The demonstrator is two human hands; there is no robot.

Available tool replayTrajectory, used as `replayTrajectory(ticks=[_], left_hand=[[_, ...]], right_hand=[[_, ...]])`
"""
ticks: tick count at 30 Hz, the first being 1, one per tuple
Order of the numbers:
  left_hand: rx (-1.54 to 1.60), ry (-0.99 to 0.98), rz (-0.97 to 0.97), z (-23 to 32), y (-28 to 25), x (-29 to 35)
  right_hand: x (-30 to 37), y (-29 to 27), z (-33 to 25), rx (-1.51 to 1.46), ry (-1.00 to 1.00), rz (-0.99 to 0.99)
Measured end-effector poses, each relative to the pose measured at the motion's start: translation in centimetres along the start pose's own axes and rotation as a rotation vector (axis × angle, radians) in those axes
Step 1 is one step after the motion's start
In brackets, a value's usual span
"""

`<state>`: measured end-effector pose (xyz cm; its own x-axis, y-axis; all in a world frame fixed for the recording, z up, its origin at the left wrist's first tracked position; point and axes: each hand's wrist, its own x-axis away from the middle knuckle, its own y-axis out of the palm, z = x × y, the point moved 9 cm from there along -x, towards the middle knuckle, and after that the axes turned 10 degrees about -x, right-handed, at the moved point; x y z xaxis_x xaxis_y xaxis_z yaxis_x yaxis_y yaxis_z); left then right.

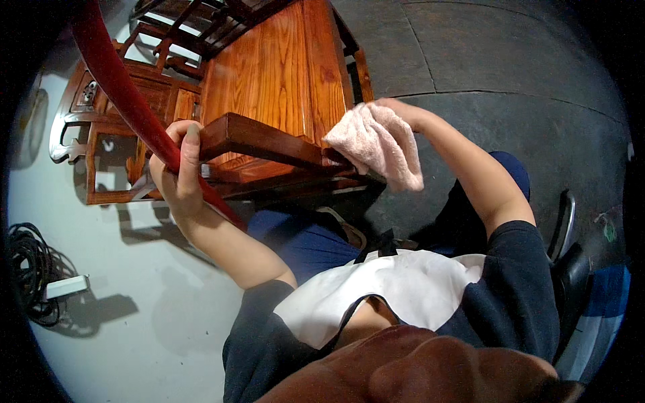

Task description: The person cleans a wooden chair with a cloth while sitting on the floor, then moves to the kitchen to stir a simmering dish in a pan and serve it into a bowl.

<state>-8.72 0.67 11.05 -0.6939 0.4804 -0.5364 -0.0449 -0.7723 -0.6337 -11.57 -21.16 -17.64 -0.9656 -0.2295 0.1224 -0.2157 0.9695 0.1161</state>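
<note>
Holding pink cloth (379, 144) in right grip (398, 113) at wooden armrest (269, 142), left grip (180, 171) wrapped round red bar (121, 84)

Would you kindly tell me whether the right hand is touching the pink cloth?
Touching: in the head view, the right hand holds the pink cloth, whose folds cover its fingers.

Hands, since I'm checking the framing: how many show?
2: the left hand on the curved red bar; the right hand, holding a pink cloth that partly hides it.
</note>
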Motion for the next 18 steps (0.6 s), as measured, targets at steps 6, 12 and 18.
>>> replayTrajectory(ticks=[6, 12, 18], left_hand=[[-0.025, 0.024, 0.001, -0.3, -0.2, 0.1], [-0.045, 0.012, -0.062, -0.9, 0.3, 0.0], [-0.054, 0.014, 0.008, -0.1, -0.6, 0.3]], right_hand=[[1.0, -7.5, -3.0, -0.012, -0.286, 0.527], [1.3, -1.3, -5.9, 0.386, -0.424, 0.453], [1.0, 1.1, -3.1, 0.126, -0.172, -0.124]])
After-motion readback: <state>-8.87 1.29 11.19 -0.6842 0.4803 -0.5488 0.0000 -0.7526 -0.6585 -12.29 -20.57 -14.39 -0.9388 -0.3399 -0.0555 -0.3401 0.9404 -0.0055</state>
